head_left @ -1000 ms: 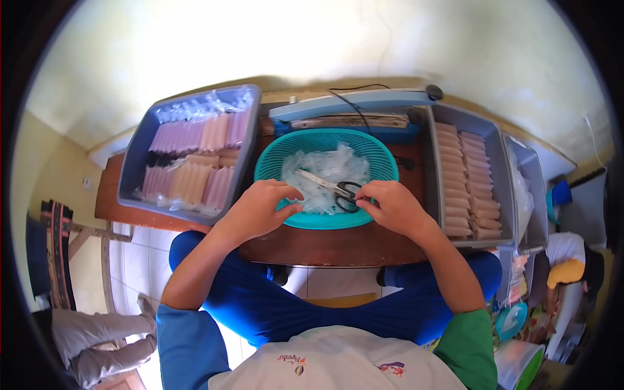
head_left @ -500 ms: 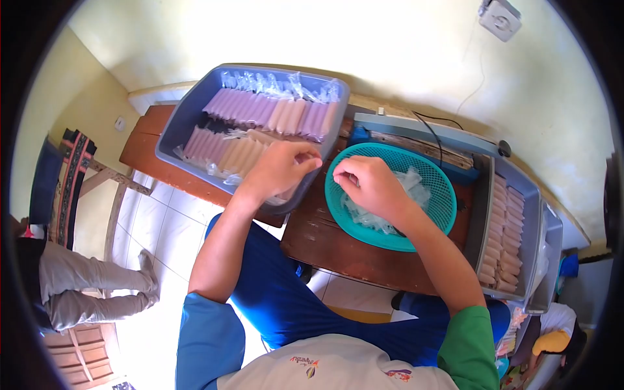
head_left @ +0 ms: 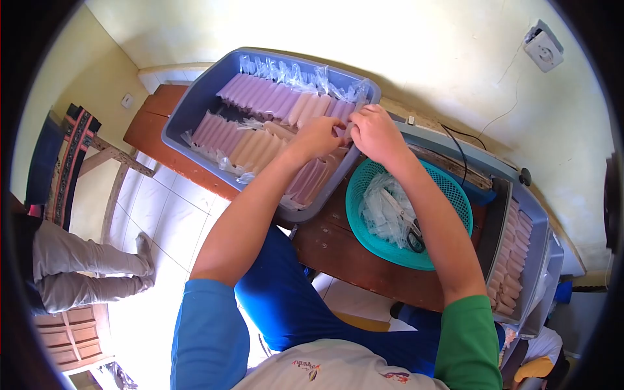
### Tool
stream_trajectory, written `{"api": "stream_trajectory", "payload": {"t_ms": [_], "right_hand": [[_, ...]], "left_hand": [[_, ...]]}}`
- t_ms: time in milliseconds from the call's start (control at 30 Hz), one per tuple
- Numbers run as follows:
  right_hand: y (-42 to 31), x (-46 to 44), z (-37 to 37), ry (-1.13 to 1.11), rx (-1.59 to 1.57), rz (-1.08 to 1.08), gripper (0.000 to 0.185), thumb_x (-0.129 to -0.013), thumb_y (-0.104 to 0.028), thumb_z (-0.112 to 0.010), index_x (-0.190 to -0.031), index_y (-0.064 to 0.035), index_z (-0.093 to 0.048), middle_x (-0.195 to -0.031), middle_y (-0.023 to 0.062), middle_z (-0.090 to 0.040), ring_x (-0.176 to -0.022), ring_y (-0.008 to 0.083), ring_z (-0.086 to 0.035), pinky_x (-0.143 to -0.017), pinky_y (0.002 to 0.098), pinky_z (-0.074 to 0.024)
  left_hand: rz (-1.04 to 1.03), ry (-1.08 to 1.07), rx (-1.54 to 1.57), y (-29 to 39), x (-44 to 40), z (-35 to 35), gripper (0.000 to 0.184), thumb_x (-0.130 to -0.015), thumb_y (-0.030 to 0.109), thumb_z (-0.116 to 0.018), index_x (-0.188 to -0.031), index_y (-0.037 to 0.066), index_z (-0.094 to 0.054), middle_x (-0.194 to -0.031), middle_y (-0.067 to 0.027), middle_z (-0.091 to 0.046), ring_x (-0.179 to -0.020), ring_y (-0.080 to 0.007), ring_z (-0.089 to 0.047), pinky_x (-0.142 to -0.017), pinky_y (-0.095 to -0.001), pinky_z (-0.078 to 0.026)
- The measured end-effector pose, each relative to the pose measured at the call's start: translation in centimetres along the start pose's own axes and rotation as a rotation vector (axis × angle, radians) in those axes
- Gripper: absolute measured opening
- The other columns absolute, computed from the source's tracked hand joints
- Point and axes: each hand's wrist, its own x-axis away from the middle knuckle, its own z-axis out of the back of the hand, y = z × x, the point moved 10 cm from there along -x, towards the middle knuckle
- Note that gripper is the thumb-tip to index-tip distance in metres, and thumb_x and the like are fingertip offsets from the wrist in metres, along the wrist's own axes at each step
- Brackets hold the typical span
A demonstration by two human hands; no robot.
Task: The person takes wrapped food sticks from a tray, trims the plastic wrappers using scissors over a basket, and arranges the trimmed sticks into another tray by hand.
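A grey plastic tub holds rows of filled plastic tubes, lilac ones and peach ones, with twisted clear ends. At its right rim, my left hand hangs over the tubes with thumb and fingers curled together. My right hand is beside it, pinching near the tub's right rim, its fingertips almost touching the left ones. What lies between the fingertips is too small to make out. Below my right forearm, a teal basket contains clear plastic pieces and scissors with dark handles.
Another grey tub with stacked peach tubes stands at the right end of the brown wooden table. A long grey-blue device with a black cord lies behind the basket. A person's legs show at left, and another person is at lower right.
Both hands have moved up and right, from the gap between tub and basket to the tub's right rim. The view has shifted, and the scissors in the basket are now uncovered.
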Motion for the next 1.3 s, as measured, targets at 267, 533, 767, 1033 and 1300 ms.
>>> {"api": "stream_trajectory", "payload": {"t_ms": [267, 533, 767, 1033, 1300], "right_hand": [[1.4, -1.6, -3.2, -0.515, 0.16, -0.258, 0.033, -0.083, -0.02, -0.049, -0.104, -0.0073, -0.07, -0.114, 0.0153, -0.065, -0.121, 0.0309, -0.05, -0.112, 0.0606, -0.0201], [1.7, -1.3, -4.4, -0.622, 0.158, -0.297, 0.035, -0.084, -0.021, -0.047, -0.109, -0.0107, -0.07, -0.126, 0.0141, -0.06, -0.133, 0.0307, -0.04, -0.112, 0.0628, -0.0138], [2.1, -0.7, -4.6, -0.468, 0.122, -0.254, 0.034, -0.082, -0.025, -0.052, -0.111, -0.0211, -0.071, -0.109, 0.0106, -0.068, -0.124, 0.0314, -0.047, -0.11, 0.0636, -0.0192], [0.9, 0.2, -2.6, -0.147, -0.141, -0.209, 0.028, -0.073, -0.026, -0.058, -0.089, -0.0098, -0.074, -0.096, 0.0142, -0.068, -0.114, 0.0327, -0.052, -0.106, 0.0659, -0.0217], [-0.6, 1.3, 0.2, 0.019, -0.332, -0.155, 0.031, -0.071, -0.025, -0.07, -0.096, -0.0072, -0.07, -0.089, 0.0135, -0.068, -0.109, 0.0327, -0.055, -0.104, 0.0632, -0.0265]], "left_hand": [[0.001, 0.01, -0.057, -2.1, -1.6, -2.3, 0.036, -0.079, 0.016, -0.069, -0.111, -0.001, -0.064, -0.093, -0.0171, -0.069, -0.084, -0.0272, -0.067, -0.078, -0.0362, -0.051], [0.035, 0.012, 0.156, -3.5, -2.2, -1.8, 0.038, -0.077, 0.014, -0.069, -0.11, -0.003, -0.064, -0.093, -0.0159, -0.07, -0.084, -0.0244, -0.067, -0.078, -0.0342, -0.051], [0.204, -0.068, 0.549, -3.7, -1.1, -1.9, 0.029, -0.074, 0.003, -0.071, -0.098, -0.009, -0.06, -0.083, -0.014, -0.069, -0.07, -0.0163, -0.067, -0.063, -0.0276, -0.053], [0.244, -0.207, 0.681, -3.0, -0.3, -1.5, 0.025, -0.077, 0.001, -0.067, -0.101, -0.005, -0.06, -0.087, -0.0112, -0.069, -0.078, -0.0171, -0.068, -0.07, -0.0261, -0.054], [0.097, -0.242, 0.616, 0.2, 0.8, 0.9, 0.02, -0.073, -0.008, -0.063, -0.093, -0.006, -0.06, -0.085, -0.0123, -0.068, -0.079, -0.0166, -0.067, -0.072, -0.0275, -0.054]]}}
